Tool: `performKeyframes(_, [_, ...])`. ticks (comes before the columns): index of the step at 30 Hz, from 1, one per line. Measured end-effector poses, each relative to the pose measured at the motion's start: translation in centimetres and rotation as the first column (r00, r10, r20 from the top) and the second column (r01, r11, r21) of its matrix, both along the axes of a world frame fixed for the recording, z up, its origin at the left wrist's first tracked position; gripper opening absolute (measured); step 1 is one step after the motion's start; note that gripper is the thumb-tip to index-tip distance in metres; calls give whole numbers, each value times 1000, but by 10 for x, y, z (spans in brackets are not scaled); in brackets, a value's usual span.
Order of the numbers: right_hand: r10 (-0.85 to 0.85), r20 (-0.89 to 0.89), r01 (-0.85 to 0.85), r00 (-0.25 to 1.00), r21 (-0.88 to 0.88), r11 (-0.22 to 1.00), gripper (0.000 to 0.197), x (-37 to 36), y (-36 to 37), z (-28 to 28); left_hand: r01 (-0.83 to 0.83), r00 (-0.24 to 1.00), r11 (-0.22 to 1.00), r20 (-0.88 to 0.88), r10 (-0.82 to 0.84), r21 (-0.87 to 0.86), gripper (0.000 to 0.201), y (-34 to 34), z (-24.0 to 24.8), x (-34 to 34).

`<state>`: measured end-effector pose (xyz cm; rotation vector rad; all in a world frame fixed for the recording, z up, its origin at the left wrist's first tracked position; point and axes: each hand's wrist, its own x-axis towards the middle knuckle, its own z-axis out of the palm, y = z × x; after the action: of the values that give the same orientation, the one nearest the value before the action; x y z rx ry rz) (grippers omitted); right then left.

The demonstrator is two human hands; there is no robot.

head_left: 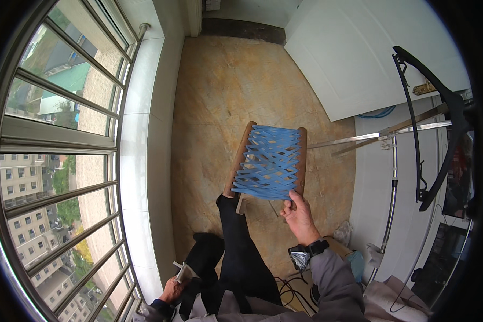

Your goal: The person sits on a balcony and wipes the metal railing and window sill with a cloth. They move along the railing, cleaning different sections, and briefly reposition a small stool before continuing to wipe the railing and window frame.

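Observation:
A small wooden folding stool frame (302, 155) stands on the floor in front of me, its two brown rails joined by a seat of criss-crossed blue strap (268, 161). At the seat's near right corner, the thumb and forefinger of my right hand (299, 217) close on the edge of the blue strap; the other fingers are curled. Low on the left, beside my dark-trousered leg, my left hand (172, 290) is closed around a small pale object (184, 273) with short projecting ends, whose kind I cannot make out. My knee touches the stool's near left end.
A barred window (64, 177) runs along the left above a tiled ledge (139, 139). On the right are a white door (381, 48), metal poles (394, 188) and a black hanger-like frame (445, 107). Dark cables (292, 287) lie by my right forearm.

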<state>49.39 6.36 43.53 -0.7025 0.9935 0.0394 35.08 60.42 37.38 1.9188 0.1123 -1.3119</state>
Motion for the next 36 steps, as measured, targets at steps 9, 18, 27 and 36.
performKeyframes(9, [253,-110,-252,961,21,967,17,83,7,-21,-310,947,949,112,302,61,28,-45,6,45])
performKeyframes(18, [603,-154,-621,783,-147,770,25,172,3,-22,-443,877,855,-68,476,269,45,-91,51,138])
performKeyframes(27, [745,-380,-824,548,-401,402,40,255,16,-25,-356,925,915,-70,374,191,42,-76,7,163])
performKeyframes(36, [754,-651,-888,80,-391,-243,56,292,-12,-36,-465,884,885,-37,466,36,44,-110,20,124])
